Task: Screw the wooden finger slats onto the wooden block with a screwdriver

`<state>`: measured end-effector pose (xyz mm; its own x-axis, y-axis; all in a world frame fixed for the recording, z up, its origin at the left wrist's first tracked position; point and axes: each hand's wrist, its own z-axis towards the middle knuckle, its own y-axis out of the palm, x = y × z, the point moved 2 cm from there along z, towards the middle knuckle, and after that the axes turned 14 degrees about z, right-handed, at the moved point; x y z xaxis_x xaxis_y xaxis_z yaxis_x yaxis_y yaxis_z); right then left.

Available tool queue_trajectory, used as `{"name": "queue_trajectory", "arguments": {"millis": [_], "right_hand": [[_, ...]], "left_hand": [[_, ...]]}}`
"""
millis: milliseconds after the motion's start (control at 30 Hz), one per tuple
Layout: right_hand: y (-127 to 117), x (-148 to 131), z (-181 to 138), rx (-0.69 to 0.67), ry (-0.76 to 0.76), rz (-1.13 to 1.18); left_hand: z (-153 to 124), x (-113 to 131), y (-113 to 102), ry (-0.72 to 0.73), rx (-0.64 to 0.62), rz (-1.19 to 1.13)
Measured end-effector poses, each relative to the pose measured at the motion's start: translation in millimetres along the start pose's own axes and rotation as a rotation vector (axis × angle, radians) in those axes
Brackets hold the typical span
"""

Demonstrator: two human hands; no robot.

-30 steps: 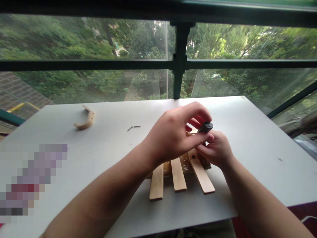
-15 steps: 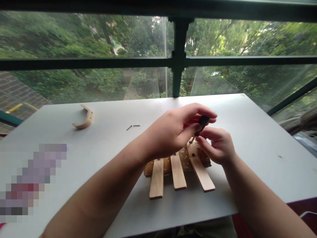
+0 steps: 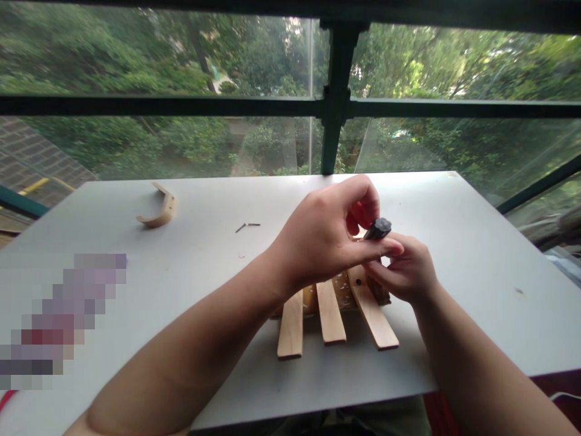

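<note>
Hands meet over a fan of three wooden slats (image 3: 330,315) that lies near the front edge of a white table (image 3: 454,272). The slats are joined at their far ends to a brown speckled piece (image 3: 341,283), which is mostly hidden by the hands.

The left hand (image 3: 327,239) hovers just above the far end of the slats. It is closed in a pinch around a small dark-handled tool (image 3: 379,228), with the thumb stretched under the handle and the fingers arched over it. A trace of red shows inside the grip.

Half a second ago these fingers lay flatter and reached further over the handle, and a thin shaft showed running down to the rightmost slat. Now the hand has rolled back and the knuckles stand higher, much as they did a second ago. This back-and-forth suggests the tool is being twisted in place at the slat's far end.

The right hand (image 3: 408,272) has stayed just beside the right end of the slats, below the tool, with its fingers curled inward. Whether it grips the slat, the shaft or nothing cannot be told.

The slats themselves have not moved.

Well to the left of the slats and further back, a curved wooden piece (image 3: 158,213) rests on the table. Two small screws (image 3: 246,226) lie between it and the slats. Beyond the slats, a dark window frame (image 3: 336,103) stands in front of green trees.
</note>
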<state>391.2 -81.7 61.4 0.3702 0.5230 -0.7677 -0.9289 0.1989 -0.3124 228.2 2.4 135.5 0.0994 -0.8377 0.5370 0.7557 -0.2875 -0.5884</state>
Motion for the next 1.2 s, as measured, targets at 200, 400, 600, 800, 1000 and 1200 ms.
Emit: {"name": "queue_trajectory", "arguments": {"millis": [200,400,600,800,1000,1200], "right_hand": [[-3.0,4.0,-1.3,0.031,0.048,0.030],[-1.5,10.1,-4.2,0.027,0.135,0.244],[-0.1,14.3,-6.0,-0.011,0.215,0.322],[4.6,11.8,-6.3,-0.055,0.279,0.417],[2.5,10.3,-3.3,-0.062,0.168,0.289],[1.2,10.9,-2.6,-0.069,0.131,0.206]], "left_hand": [[0.0,1.4,-0.4,0.084,0.005,0.042],[-1.7,4.2,1.2,0.108,-0.194,-0.207],[-0.9,-0.1,0.7,0.095,-0.156,-0.185],[-0.2,1.3,0.4,0.013,-0.027,-0.055],[-2.3,3.0,6.0,-0.019,0.021,-0.035],[-1.0,-1.6,4.9,-0.016,0.016,-0.029]]}}
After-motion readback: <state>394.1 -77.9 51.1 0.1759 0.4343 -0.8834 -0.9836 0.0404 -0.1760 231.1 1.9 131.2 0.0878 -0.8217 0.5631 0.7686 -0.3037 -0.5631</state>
